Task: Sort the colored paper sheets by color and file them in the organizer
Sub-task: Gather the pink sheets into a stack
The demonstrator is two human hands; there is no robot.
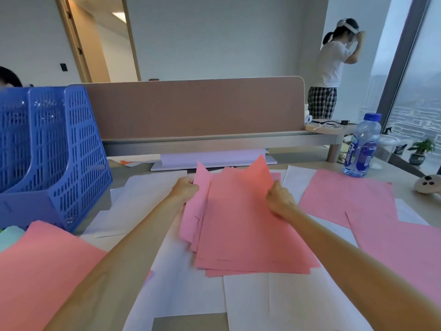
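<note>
Head cam | left hand (185, 188) & right hand (280, 198) both pinched pink stack (248, 225) edges | sheets fanned, uneven | risk: loose sheets slipping onto bench (188, 323) w/ white paper (274, 302)

Pink sheets (248, 225); blue mesh organizer (59, 151); white sheets (274, 304).

Soft, cool daylight, wide-angle view with mild blur.
Light enters from the window (415, 96) at right; shadows are faint, edges bow outward, the lower left arm smears, the doorway (102, 39) glows warm.
</note>
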